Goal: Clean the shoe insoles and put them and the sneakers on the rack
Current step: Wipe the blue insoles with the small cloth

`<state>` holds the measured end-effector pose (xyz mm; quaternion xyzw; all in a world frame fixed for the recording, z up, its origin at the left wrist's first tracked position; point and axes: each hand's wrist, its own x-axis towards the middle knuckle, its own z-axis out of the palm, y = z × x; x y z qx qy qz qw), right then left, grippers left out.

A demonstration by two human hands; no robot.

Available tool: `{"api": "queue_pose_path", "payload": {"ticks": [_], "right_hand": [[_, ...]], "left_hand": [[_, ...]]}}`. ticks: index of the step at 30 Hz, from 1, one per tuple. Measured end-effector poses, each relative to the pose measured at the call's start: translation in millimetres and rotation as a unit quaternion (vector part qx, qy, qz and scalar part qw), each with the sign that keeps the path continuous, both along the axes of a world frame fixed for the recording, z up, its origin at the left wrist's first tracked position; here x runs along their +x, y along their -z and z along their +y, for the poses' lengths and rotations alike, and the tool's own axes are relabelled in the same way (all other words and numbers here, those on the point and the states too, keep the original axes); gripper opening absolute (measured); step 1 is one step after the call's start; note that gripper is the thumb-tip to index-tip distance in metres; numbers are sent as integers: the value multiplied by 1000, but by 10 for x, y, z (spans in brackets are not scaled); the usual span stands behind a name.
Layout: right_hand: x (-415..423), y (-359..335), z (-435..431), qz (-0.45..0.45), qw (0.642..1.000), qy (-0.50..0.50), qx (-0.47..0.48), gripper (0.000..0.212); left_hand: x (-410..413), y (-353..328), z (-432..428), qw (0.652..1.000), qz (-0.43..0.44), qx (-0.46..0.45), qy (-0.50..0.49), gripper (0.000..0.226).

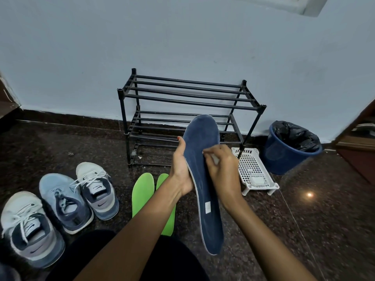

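Note:
My left hand (180, 169) grips a long dark blue insole (205, 191) by its left edge and holds it up in front of me, toe end up. My right hand (221, 169) pinches a small white wipe (214, 159) against the insole's top face. Two green insoles (142, 191) lie on the floor below my arms, partly hidden by my left forearm. Three sneakers stand at the left: a white and navy one (97, 189), a light blue one (63, 201) and another white and navy one (28, 228). The black two-tier rack (188, 98) stands bare against the wall.
A white perforated tray (253, 169) with a small white packet sits on the floor right of the rack. A blue bin (284, 157) lined with a black bag stands beyond it. Brown wooden furniture (357, 151) edges in at the right. The floor is dark speckled stone.

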<state>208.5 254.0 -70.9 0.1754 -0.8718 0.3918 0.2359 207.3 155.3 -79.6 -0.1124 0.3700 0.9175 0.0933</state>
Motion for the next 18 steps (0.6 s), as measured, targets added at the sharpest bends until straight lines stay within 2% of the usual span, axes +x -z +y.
{"api": "queue_pose_path", "payload": {"ticks": [4, 11, 18], "right_hand": [[-173, -66, 76, -5, 998, 54, -29, 15], [105, -4, -54, -8, 1000, -28, 1, 13], [0, -82, -32, 12, 1000, -4, -14, 12]], "left_hand": [[0, 16, 7, 1000, 0, -17, 15, 72], [-15, 25, 5, 1000, -3, -6, -13, 71], [4, 21, 28, 999, -7, -43, 8, 72]]}}
